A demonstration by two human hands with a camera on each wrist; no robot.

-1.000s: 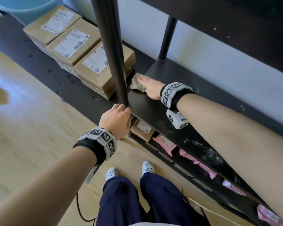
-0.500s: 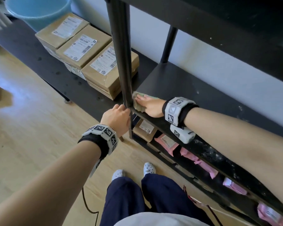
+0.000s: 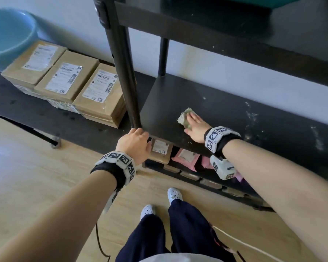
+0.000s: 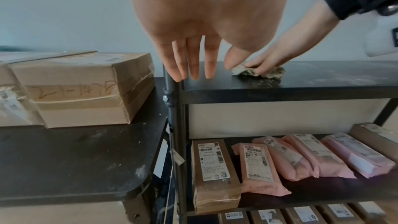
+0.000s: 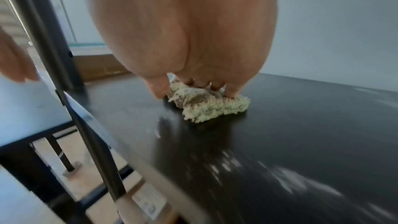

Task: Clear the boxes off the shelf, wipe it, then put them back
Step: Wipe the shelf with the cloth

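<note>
Three stacks of brown cardboard boxes [image 3: 64, 80] [image 4: 81, 88] stand on a low black bench [image 3: 27, 110] left of the rack. The black middle shelf [image 3: 235, 120] [image 5: 301, 134] carries no boxes. My right hand [image 3: 194, 123] [image 4: 269, 62] lies flat on a crumpled pale green cloth [image 3: 185, 118] [image 4: 258, 72] [image 5: 206, 106] and presses it onto the shelf near its left front. My left hand [image 3: 134, 140] [image 4: 193, 67] rests at the shelf's front left corner, with fairly straight fingers against the black post [image 3: 123, 72].
White dust streaks [image 3: 254, 118] mark the shelf to the right of the cloth. An upper shelf [image 3: 216, 35] hangs close above. The shelf below holds a brown box [image 4: 213, 168] and pink parcels [image 4: 301, 156]. A blue tub [image 3: 8, 35] stands behind the boxes.
My right hand has slid the cloth from the shelf's front left corner rightward and deeper onto the shelf. The left hand has stayed at the post.
</note>
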